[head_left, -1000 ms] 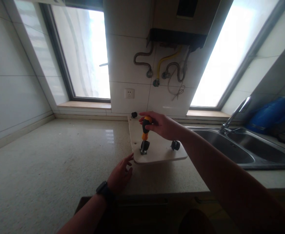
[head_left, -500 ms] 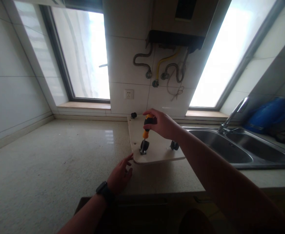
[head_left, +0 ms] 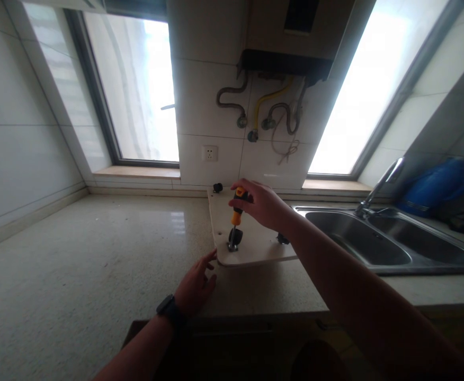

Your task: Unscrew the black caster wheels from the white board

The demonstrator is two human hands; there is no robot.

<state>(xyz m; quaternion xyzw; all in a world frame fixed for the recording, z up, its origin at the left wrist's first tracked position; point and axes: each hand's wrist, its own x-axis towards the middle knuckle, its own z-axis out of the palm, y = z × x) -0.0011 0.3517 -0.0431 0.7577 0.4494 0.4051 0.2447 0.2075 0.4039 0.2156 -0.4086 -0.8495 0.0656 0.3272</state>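
My right hand [head_left: 258, 200] is closed around the orange and black handle of a screwdriver [head_left: 237, 217]. Its shaft points down, and the tip meets the metal plate of a caster wheel [head_left: 235, 236] near the front left corner of a white board [head_left: 256, 253]. The board lies on the counter with its casters facing up. A second caster [head_left: 282, 239] is partly covered by my right forearm, and a third caster [head_left: 217, 188] sits at the back left corner. My left hand [head_left: 197, 283] rests with fingers apart, fingertips touching the board's front left corner.
Right of the board is a steel double sink [head_left: 359, 243] with a tap [head_left: 383, 185]. A blue jug-like container [head_left: 436, 188] stands behind it. Pipes and a yellow hose [head_left: 261, 100] hang below a wall-mounted heater [head_left: 291, 37]. The speckled counter [head_left: 97, 254] stretches left.
My right hand and the screwdriver handle have shifted slightly left, while the tip stays on the caster plate. The forearm covers more of the right caster. My left hand has not moved.
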